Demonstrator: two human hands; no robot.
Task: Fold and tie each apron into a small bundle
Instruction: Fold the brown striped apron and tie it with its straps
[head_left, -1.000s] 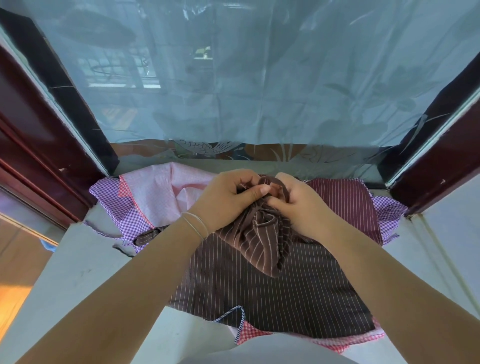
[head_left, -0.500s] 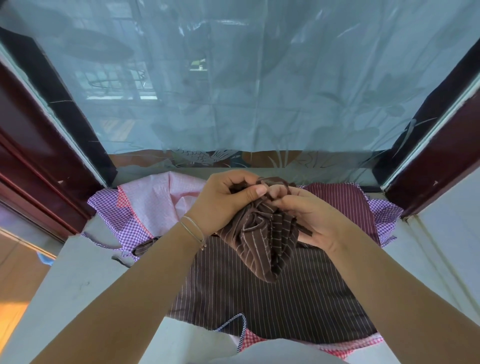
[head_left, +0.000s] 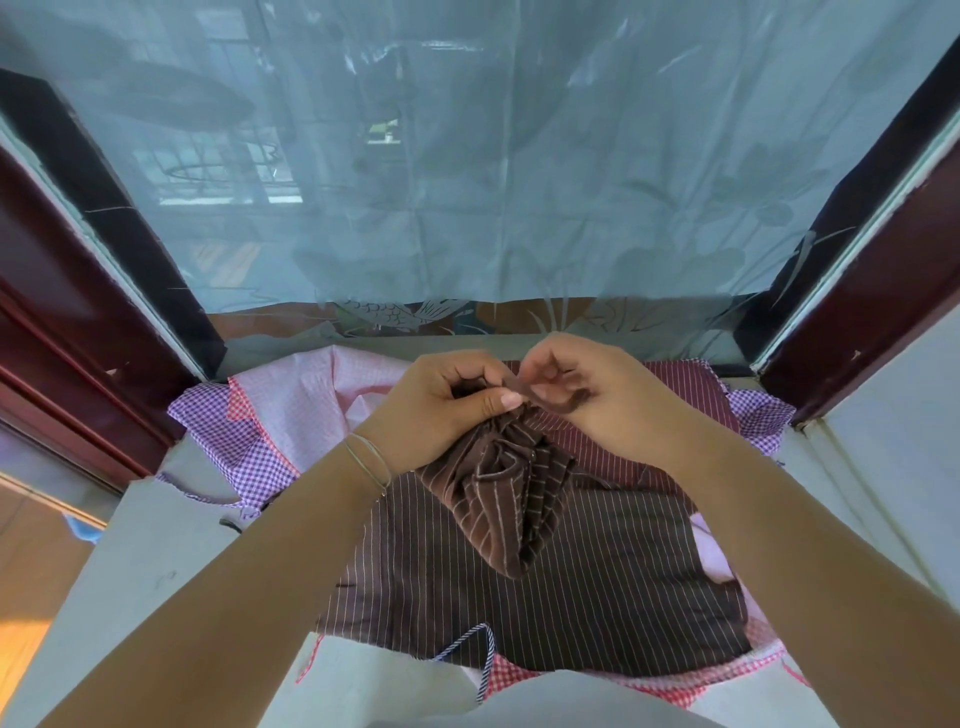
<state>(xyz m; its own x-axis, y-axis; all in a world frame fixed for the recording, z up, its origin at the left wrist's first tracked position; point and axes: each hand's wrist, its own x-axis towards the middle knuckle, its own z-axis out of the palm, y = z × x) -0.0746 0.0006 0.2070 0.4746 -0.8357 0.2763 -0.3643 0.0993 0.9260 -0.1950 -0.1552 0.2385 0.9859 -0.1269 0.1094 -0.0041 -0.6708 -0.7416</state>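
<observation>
The knot itself is hidden behind the fingers, and the lower aprons show only checked pink and purple edges under the dark striped apron spread on the grey table. Behind it hangs a pale blue curtain between dark red frames. Left hand grips the top of the brown striped bundle, held up over the spread apron. Right hand, palm turned inward, pinches the brown strap between thumb and fingertips.
</observation>
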